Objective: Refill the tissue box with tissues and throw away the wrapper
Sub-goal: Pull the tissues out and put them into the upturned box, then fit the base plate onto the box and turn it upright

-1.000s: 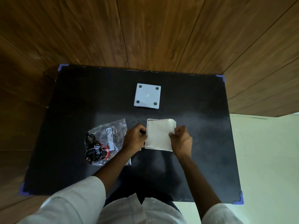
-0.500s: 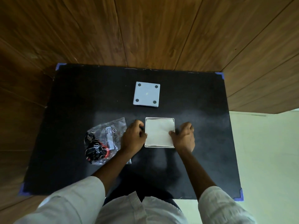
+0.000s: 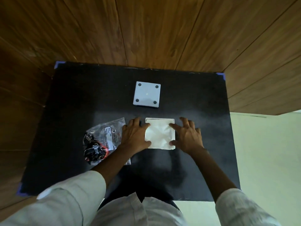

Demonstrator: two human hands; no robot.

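Tissue box [image 3: 160, 145] near the middle of the black bench [image 3: 203, 111], open side up, packed with white tissues [image 3: 160, 133] crumpled at the top. Left hand [image 3: 136, 136] and right hand [image 3: 187, 136] spread wide, fingers pressing the stack from either side, gripping nothing. Wrapper [image 3: 101, 141] just beside, partly under the left wrist. Lid [image 3: 146, 94] farther back, apart, feet up.

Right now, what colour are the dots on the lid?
Four dark grey dots, one near each corner of the pale grey lid, clearest in the head view.
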